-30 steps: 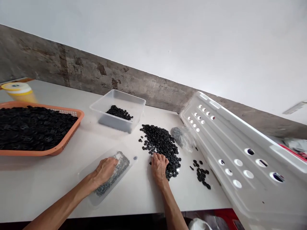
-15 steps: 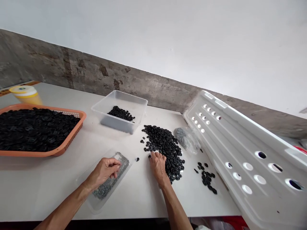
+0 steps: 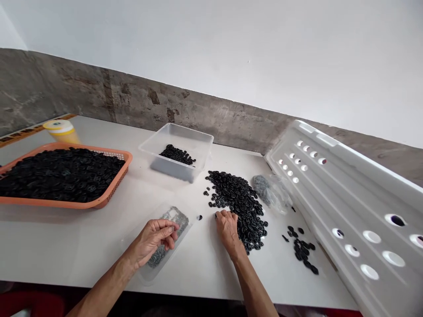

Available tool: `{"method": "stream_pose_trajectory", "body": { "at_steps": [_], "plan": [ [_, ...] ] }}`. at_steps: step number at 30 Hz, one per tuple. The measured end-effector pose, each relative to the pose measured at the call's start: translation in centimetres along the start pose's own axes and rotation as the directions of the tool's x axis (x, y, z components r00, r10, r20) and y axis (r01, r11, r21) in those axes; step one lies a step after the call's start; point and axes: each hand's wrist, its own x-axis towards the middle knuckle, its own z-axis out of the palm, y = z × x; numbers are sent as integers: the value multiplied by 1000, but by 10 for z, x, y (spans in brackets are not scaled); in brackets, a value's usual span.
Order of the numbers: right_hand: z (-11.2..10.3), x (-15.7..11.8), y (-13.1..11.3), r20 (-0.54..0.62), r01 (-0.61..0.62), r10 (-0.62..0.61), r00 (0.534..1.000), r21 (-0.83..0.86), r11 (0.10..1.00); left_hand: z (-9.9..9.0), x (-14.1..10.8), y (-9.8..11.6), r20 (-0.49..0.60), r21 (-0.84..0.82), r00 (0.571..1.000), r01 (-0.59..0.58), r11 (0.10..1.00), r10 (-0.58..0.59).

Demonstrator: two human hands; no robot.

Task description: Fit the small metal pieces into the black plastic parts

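Note:
My left hand (image 3: 157,237) hovers over a clear plastic tray (image 3: 148,275) of small grey metal pieces (image 3: 176,218). Its thumb and fingertips are pinched together, and whatever they hold is too small to name. At the left edge of a heap of small black plastic parts (image 3: 236,193), my right hand (image 3: 227,224) rests on the table with its fingers curled down. A bit of black shows at its fingertips, but the fingers hide most of it. One loose black part (image 3: 199,217) lies between the tray and my right hand.
An orange basket (image 3: 99,201) full of black parts stands left, a yellow-and-white container (image 3: 61,130) behind it. A clear bin (image 3: 178,172) holds more parts. Right are a plastic bag (image 3: 272,193) of grey pieces, scattered black parts (image 3: 304,251) and a leaning white panel (image 3: 343,198) with holes.
The view has turned left, so everything sits further right in the picture. My left hand stays pinched above the tray; my right hand remains at the edge of the heap.

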Motion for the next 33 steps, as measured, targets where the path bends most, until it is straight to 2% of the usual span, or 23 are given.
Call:
{"method": "stream_pose_trajectory", "body": {
  "at_steps": [6,10,13,16,20,23,27,33],
  "plan": [
    [-6,-1,-10,-15,-25,29,999,224,974,-5,-5,-5,-51,-5,999,6,1000,-6],
    [-25,-7,-20,-8,-117,139,990,492,863,-3,-12,-5,-97,-35,995,-8,999,4],
    [-50,-25,-41,65,-180,192,979,716,674,6,-19,-4,-114,-47,993,-13,999,8],
    [-73,-47,-73,189,-239,162,969,888,393,17,-25,-4,-105,-45,994,-18,999,13],
    [-91,-67,-111,322,-327,89,943,944,48,28,-31,-9,-84,-19,996,-15,1000,13],
    [-96,-73,-126,382,-370,55,923,917,-148,30,-34,-14,-101,-14,995,-12,1000,10],
    [-96,-77,-134,415,-386,40,909,873,-298,28,-39,-19,-173,-38,985,-26,999,19],
    [-92,-80,-142,429,-390,18,903,837,-384,24,-42,-23,-150,-73,989,-29,997,18]
  ]
}}
